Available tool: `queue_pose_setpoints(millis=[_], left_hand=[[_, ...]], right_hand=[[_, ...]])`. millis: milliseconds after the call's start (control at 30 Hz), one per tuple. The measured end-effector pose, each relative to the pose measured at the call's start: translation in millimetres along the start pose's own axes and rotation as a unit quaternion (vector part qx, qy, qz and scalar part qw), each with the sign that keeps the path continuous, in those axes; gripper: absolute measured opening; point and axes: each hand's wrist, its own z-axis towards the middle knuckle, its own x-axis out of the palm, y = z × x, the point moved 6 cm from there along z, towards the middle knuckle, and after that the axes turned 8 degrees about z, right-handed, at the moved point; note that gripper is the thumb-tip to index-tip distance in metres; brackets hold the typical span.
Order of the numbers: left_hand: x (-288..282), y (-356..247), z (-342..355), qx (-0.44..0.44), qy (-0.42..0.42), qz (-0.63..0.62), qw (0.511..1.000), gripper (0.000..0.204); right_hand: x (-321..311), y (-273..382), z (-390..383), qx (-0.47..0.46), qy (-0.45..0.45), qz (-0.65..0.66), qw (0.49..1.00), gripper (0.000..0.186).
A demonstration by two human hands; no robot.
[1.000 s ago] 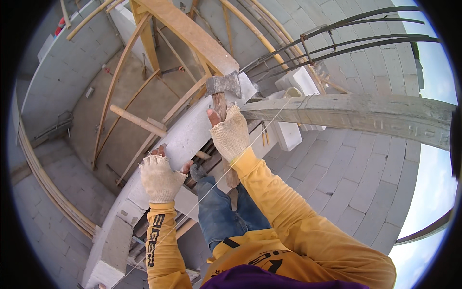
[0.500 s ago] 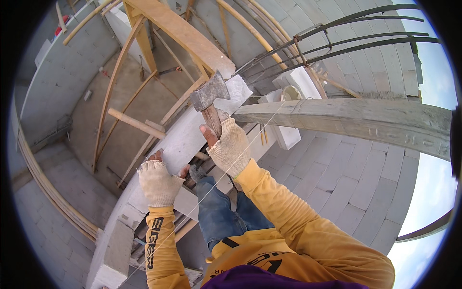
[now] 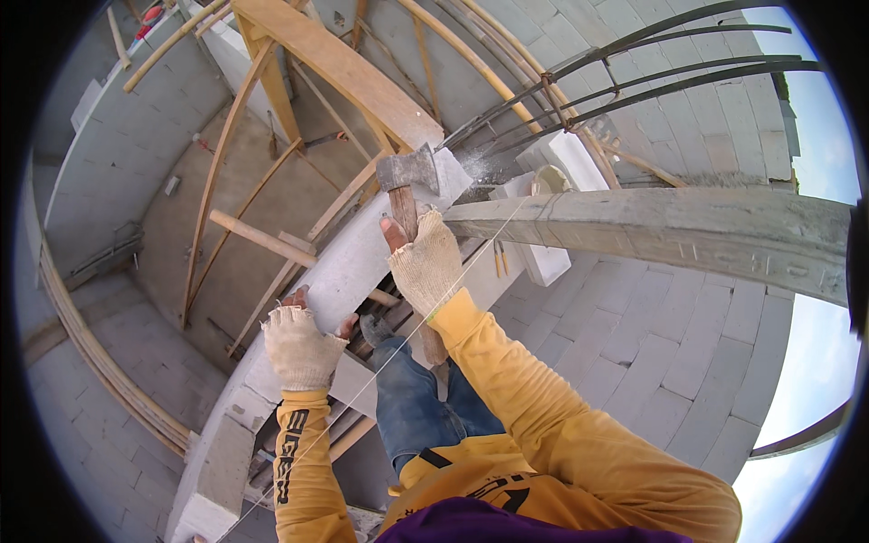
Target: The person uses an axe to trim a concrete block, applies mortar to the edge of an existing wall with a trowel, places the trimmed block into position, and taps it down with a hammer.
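Observation:
My right hand (image 3: 427, 264), in a cream knitted glove with bare fingertips, is closed round the wooden handle of a hatchet (image 3: 409, 171). Its grey steel head is at the far end of a long white lightweight block (image 3: 355, 249), where white chips and dust fly off the end. In a matching glove, my left hand (image 3: 301, 346) grips the same block nearer to me, fingers over its far side and thumb on the near side. A thin white string (image 3: 386, 362) runs diagonally in front of my right wrist.
A concrete post (image 3: 652, 231) juts in from the right, below several bent steel bars (image 3: 670, 86). Timber props (image 3: 217, 185) and a plank (image 3: 335, 68) stand beyond the block, over a lower floor (image 3: 240, 204). Block walls (image 3: 634, 353) rise around. White blocks (image 3: 213, 471) lie at lower left.
The hatchet and my right hand have moved slightly right, the hatchet head turning onto the block's end. White dust now sprays there. My left hand stays on the block.

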Motion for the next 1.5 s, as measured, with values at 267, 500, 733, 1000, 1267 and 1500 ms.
queue_pose_setpoints(millis=[267,500,733,1000,1267,1500], left_hand=[[2,0,-1,0.0,0.001,0.049,0.999,0.091],[0,1,-1,-0.008,0.015,0.031,0.999,0.091],[2,1,0,-0.006,0.024,0.022,0.999,0.091],[0,-3,-1,0.004,0.004,0.015,1.0,0.092],[2,0,-1,-0.004,0.014,0.021,1.0,0.093],[0,1,-1,-0.015,0.024,-0.002,1.0,0.092]], right_hand=[[-1,-5,4,0.071,-0.002,-0.016,0.997,0.048],[3,11,-9,0.002,0.008,-0.008,1.0,0.055],[5,25,-8,0.035,0.046,-0.013,0.998,0.051],[6,-14,-7,-0.029,-0.018,-0.017,0.999,0.047],[4,-19,-16,0.014,0.04,-0.004,0.999,0.051],[11,-3,-45,-0.076,0.062,-0.009,0.995,0.047]])
